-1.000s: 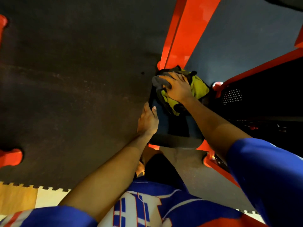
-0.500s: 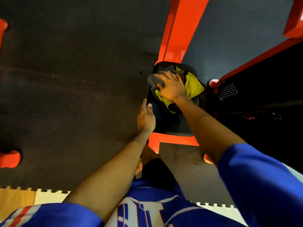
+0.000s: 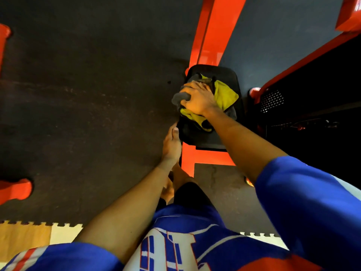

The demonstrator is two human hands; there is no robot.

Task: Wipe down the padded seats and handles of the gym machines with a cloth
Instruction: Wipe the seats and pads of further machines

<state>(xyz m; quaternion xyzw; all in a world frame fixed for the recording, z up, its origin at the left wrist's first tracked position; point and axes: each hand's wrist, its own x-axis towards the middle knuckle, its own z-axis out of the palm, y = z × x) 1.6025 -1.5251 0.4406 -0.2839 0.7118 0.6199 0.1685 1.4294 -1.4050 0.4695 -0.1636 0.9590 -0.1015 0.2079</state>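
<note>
- The left hand (image 3: 172, 142) is staying where it was a second ago, lying along the left edge of the seat (image 3: 226, 72). Its fingers are straight and loose and its thumb is resting on the pad's rim. It is holding nothing and seems to be steadying the pad.
- The right hand (image 3: 199, 98) is coming back from the seat's far end toward the person and toward the left edge. Its fingers, lying flatter a moment ago, are now curling over a grey bunch of the cloth and gripping it while pressing down.
- The cloth (image 3: 226, 96), yellow and grey, is lying on the middle of the seat under that hand. Its grey end is now poking out past the left rim and a yellow fold is trailing to the right.
- The far strip of the seat, covered by the cloth a second ago, is now showing bare and black against the red frame (image 3: 211, 36).
- This is reading as a wiping stroke in progress. The far end looks covered. The near part of the pad is probably still waiting, and no handles are appearing in view.
</note>
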